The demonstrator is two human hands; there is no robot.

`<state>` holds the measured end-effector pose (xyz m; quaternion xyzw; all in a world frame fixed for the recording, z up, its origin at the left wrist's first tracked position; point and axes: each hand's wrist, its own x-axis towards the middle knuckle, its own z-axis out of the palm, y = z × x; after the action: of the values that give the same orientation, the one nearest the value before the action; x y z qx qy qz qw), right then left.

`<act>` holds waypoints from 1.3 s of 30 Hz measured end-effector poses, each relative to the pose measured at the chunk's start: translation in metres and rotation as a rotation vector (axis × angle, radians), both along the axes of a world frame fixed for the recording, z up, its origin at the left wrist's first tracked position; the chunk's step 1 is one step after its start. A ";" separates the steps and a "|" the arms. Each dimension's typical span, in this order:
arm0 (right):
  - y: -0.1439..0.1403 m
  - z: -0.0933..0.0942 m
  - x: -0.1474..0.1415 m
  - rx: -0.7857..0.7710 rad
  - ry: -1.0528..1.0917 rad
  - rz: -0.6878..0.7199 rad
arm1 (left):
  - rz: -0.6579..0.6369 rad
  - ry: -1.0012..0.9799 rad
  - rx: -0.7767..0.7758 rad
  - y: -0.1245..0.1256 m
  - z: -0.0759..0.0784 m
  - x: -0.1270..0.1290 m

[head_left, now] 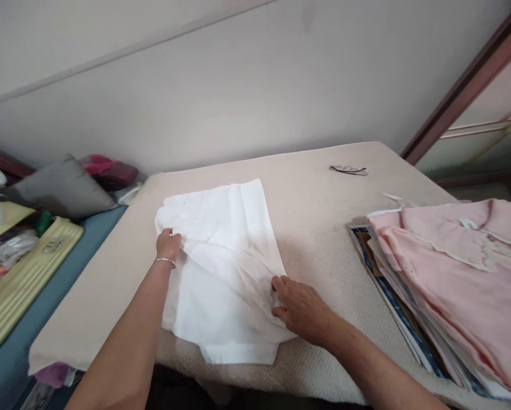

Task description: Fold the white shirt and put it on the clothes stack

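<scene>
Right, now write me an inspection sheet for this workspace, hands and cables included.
Surface: beige textured cover, set against a wall.
Things in hand: white cloth, lying partly folded, creased between the hands.
Clutter: glasses toward the back; pink garment on a stack of fabrics at the right.
Hands: left hand grips the cloth's left side; right hand grips its right side.
Cables: nothing seen.
Surroundings: grey cushion and yellow container at the left.
</scene>
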<state>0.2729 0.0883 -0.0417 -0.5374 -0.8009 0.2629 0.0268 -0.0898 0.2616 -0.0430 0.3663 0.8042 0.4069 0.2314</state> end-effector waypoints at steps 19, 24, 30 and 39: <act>-0.019 -0.015 -0.040 0.244 0.065 -0.008 | -0.074 -0.593 0.191 0.037 0.058 0.076; -0.018 -0.020 -0.039 0.235 0.165 -0.144 | -0.121 -0.529 0.203 0.080 0.047 0.126; -0.011 -0.023 -0.031 0.083 0.309 -0.373 | -0.349 -0.362 0.034 0.109 0.020 0.178; -0.004 -0.023 -0.029 -0.024 0.387 -0.505 | -0.234 0.162 -0.124 0.080 -0.018 0.141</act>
<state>0.2443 0.0841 -0.0644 -0.6595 -0.6190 0.3546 0.2370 0.0513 0.3414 -0.0610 0.4742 0.7956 0.2957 0.2339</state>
